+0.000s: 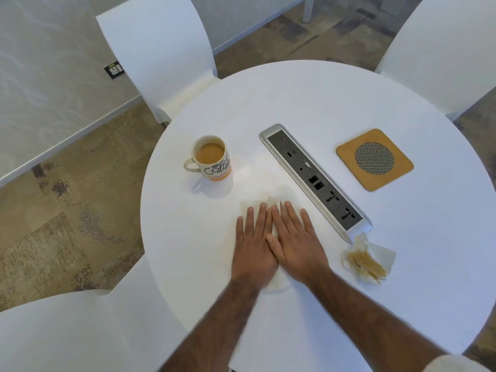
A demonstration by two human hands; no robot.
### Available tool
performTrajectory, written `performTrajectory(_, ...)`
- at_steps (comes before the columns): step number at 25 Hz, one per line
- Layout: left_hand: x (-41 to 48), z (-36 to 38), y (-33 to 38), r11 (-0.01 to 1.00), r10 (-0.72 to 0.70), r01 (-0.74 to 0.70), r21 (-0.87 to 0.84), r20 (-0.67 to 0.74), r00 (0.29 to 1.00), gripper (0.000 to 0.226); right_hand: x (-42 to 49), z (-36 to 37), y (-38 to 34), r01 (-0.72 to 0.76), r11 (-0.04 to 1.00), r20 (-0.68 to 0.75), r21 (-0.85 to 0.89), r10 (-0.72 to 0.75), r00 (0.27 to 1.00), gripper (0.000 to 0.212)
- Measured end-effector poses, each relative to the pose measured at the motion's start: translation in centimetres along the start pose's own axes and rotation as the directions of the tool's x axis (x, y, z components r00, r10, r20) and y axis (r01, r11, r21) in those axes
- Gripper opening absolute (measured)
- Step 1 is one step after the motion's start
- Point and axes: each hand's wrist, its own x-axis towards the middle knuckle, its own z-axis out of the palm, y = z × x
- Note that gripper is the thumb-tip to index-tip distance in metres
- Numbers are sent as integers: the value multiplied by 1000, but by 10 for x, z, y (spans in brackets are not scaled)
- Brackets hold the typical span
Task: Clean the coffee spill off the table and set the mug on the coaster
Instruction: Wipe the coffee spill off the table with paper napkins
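Hands are laid flat side by side, fingers straight, nothing gripped or pinched. The left hand (253,245) and right hand (295,242) are touching along their inner edges, and both are pressed palm-down on a thin white paper tissue (272,200), most of which is hidden under them. Only a bit of it can be seen past the fingertips and by the wrists.

Just beyond the fingertips a faint tan smear (265,181) can sort of be made out on the round white table (295,103), though it's pretty hard to tell for sure.

To the left and further out, the cream ceramic mug with an orange base band and black lettering (212,167) is stood upright on the bare tabletop, filled with milky coffee, handle turned left. A long silver socket strip (314,178) is set diagonally into the table just right of the hands. The square brown coaster with a round metal mesh centre (374,159) is found on the far side of that strip, well apart from the mug.

Near the strip's closer end, a crumpled white tissue stained brown (367,261) is left lying. White plastic chairs (161,49) are placed around the table.
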Motion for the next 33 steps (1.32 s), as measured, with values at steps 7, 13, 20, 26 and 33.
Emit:
performTrajectory(7, -12, -1, -40, 990, -134, 133, -44, -22, 991, 67, 24, 4, -39, 125, 992, 10, 15, -125, 992, 68)
performTrajectory(13, -84, 12, -30, 978, -200, 195, -78, -58, 978, 65, -29, 17, -59, 247, 968, 30, 35, -248, 968, 67)
performTrajectory(20, -108, 9, 1, 999, -19, 19, -38, -9, 1000, 59, -103, 14, -40, 92, 995, -46, 25, -91, 995, 63)
performTrajectory(26, -85, -22, 50, 973, 182, -209, -100, -224, 957, 57, -144, -46, -21, -168, 985, -225, 36, 172, 959, 70)
performTrajectory(33, -27, -38, 144, 918, 356, -391, -70, -294, 887, 53, -153, -112, 54, -371, 929, -245, -19, 355, 902, 73)
